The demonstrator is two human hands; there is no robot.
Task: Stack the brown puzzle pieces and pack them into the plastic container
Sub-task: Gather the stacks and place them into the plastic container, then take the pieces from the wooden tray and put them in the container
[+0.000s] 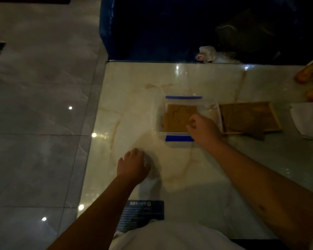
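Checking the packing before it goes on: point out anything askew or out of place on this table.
One brown piece lies tilted over the near edge of the wooden tray, right of the plastic container, not packed with the brown puzzle pieces inside it. Nothing looks spilled.

A clear plastic container (188,120) with blue clips sits at the centre of a glossy marble table (134,105). Brown puzzle pieces (177,118) lie flat inside it. The right hand (202,127) reaches over the container's near right corner, fingers curled above the pieces. The left hand (134,165) rests palm-down on the table, lower centre. Just right of the container lies a wooden tray (249,116) holding more brown pieces.
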